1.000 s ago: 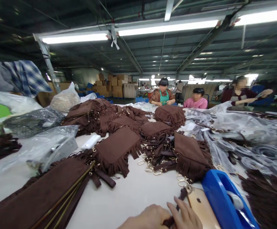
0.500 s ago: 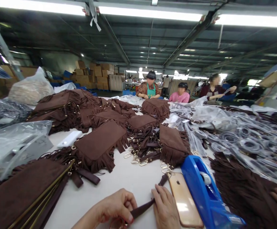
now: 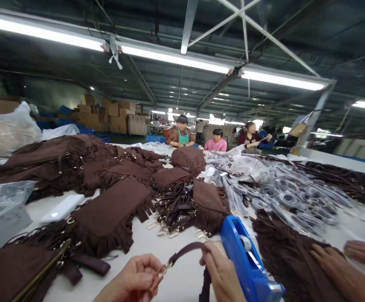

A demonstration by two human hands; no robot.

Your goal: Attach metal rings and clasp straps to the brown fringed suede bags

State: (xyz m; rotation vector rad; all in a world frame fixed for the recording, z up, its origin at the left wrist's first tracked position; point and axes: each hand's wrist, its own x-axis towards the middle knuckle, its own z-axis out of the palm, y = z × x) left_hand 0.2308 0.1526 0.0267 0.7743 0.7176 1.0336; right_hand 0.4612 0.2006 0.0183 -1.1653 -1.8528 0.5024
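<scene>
My left hand (image 3: 138,277) is closed on the gold-coloured metal clasp (image 3: 162,272) at one end of a dark brown strap (image 3: 187,251). The strap arches across to my right hand (image 3: 221,270), whose fingers are wrapped round it; its other end hangs below that hand. Just right of my right hand lies a blue tape dispenser (image 3: 243,256). A phone is mostly hidden behind my right hand. Beyond both hands are a pile of brown straps with metal clasps (image 3: 172,220) and a fringed brown pouch (image 3: 209,205).
Fringed brown bags (image 3: 110,209) cover the left and middle of the white table (image 3: 157,251). Plastic-wrapped coiled straps (image 3: 287,199) spread at right. A co-worker's hands (image 3: 342,268) rest on and near a fringed brown piece (image 3: 289,256). A white box-like item (image 3: 62,208) lies left.
My left hand has raised the clasp end, and the strap now bends in an arch. My right hand has lifted from lying flat to gripping it. A second co-worker hand shows; the view tilted up and rightward.
</scene>
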